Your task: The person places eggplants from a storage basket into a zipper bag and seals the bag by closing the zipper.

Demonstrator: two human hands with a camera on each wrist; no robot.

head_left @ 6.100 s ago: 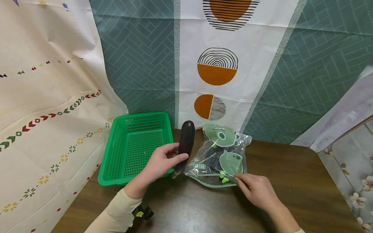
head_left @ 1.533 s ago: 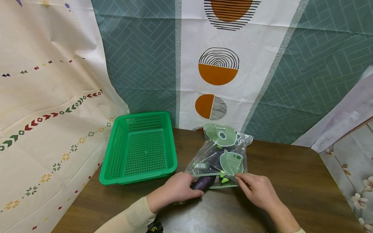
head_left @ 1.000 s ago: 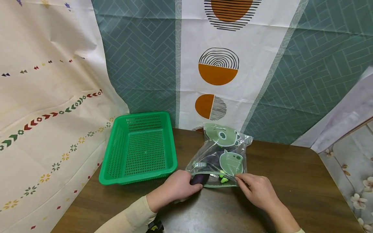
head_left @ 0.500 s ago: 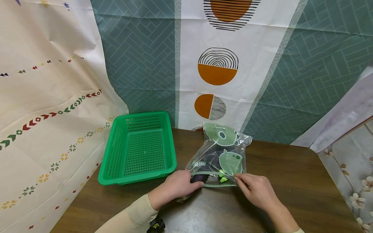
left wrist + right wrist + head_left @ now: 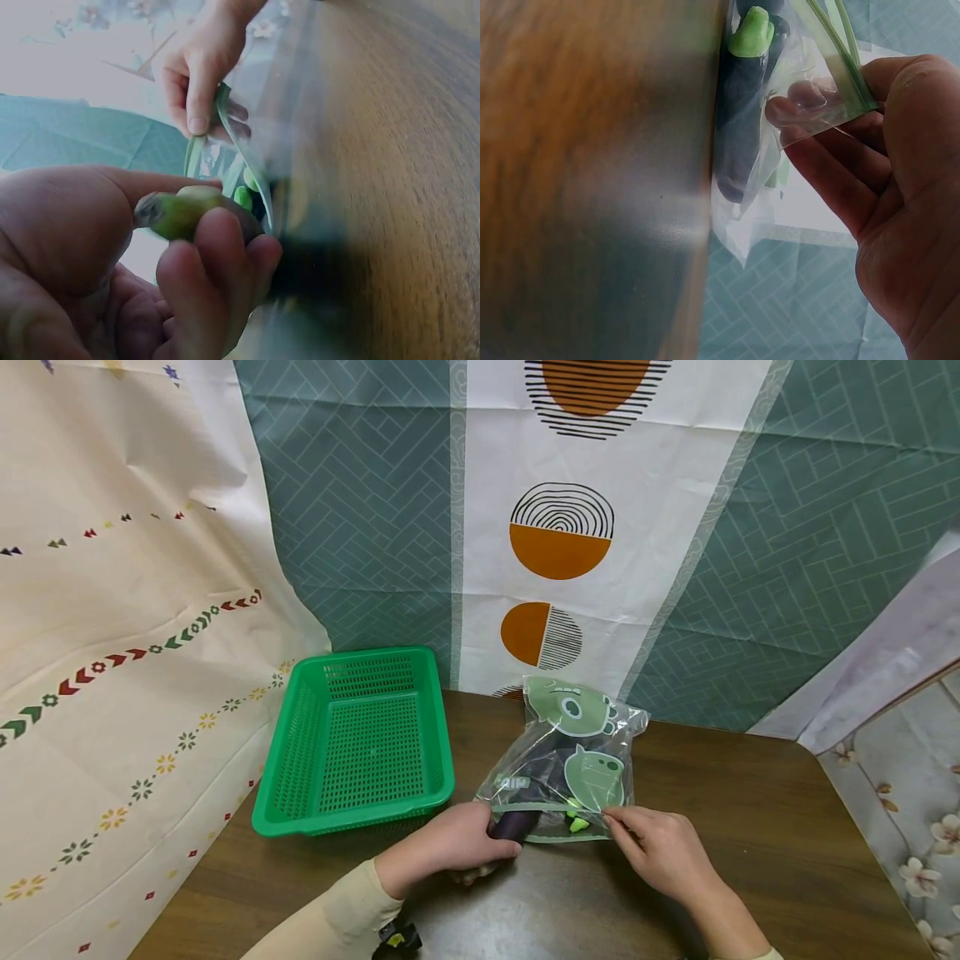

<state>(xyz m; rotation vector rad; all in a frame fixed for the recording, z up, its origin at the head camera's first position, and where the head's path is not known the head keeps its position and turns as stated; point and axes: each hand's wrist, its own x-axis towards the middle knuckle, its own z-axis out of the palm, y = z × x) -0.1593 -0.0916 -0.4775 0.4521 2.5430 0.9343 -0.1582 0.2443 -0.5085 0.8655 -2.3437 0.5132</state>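
Observation:
My left hand (image 5: 455, 839) grips a dark purple eggplant (image 5: 514, 826) near its stem end. The eggplant's far part lies inside the mouth of a clear zip bag (image 5: 540, 839) with green cartoon prints. In the left wrist view the green stem (image 5: 166, 215) pokes out between the thumb and curled fingers. At the bag's right corner, my right hand (image 5: 663, 850) pinches the green-edged opening. Behind the clear plastic lie other dark eggplants (image 5: 739, 124), one with a bright green cap (image 5: 751, 34); the prints partly hide them.
A green plastic basket (image 5: 352, 823) with nothing in it stands left of the bag. All this is on a brown wooden table (image 5: 750, 827). Patterned cloths hang behind the table (image 5: 360, 527) and at the left (image 5: 135, 710).
Earlier the left hand held the eggplant upright beside the basket; it has since come down and right, into the bag's mouth. Lately the eggplant only shifts slightly. The right hand stays on the bag.

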